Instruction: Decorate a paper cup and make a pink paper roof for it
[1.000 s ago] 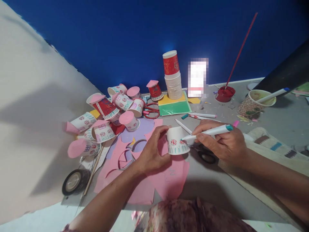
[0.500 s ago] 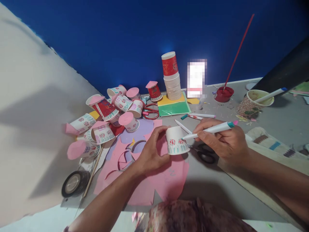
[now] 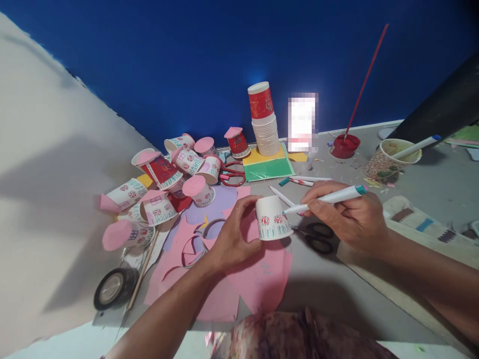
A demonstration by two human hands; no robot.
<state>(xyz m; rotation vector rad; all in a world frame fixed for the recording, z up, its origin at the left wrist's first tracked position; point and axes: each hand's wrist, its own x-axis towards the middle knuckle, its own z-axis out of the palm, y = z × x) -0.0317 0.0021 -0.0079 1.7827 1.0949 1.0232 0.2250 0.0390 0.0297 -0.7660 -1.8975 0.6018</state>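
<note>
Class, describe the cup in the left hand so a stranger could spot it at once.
Below the blue wall lies a grey tabletop. There, a left hand holds an upturned white paper cup with red dotted clusters. Unlike the pink-topped paper cups to its left, it has no pink top.

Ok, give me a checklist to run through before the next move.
1. Cup held: ok; the left hand grips the white paper cup by its side, wide rim down.
2. Marker uncapped: ok; the marker is in the right hand, its tip bare.
3. Tip touching the cup: cannot tell; it is right by the side.
4. Drawing on the cup's far side: cannot tell; hidden.
5. Space beside the cup clear: not ok; black-handled scissors lie close by.
</note>
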